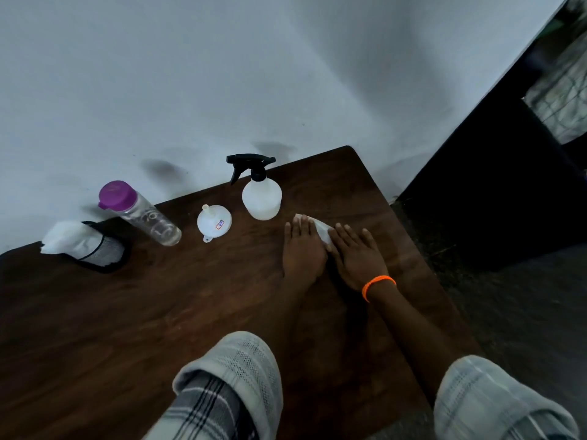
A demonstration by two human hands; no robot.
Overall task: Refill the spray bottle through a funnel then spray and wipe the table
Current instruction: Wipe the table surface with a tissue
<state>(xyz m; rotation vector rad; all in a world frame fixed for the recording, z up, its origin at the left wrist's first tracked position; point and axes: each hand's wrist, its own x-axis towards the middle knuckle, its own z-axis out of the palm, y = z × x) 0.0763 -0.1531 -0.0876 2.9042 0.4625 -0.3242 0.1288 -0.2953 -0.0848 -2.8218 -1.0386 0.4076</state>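
Head view, looking down: dark wooden table (158, 312) against a pale wall. Both hands flat on a white tissue (320, 228) near the table's far right part, just in front of the spray bottle (262, 193). Left hand (303, 249) with fingers straight and together, pressing the tissue's left side; right hand (357, 252) likewise flat, fingers straight and slightly spread, covering the tissue's right end, an orange band (378, 285) at its wrist. Most of the tissue hidden beneath the palms.

Spray bottle upright, black trigger head (251, 163) screwed on, apart from the hands. Funnel (213, 222) lying mouth-down on the table to the bottle's left, out of use. Further left, a clear water bottle (143, 214) with purple cap fitted, seemingly nearly empty, though hard to judge in this dim light. At far left, a black mesh holder (101, 252) with white tissues sticking out.

Judged from this layout: refilling finished, sprayer closed again, spraying probably done, wiping under way. Wet patches on the wood not discernible. Left to do: covering the rest of the tabletop.
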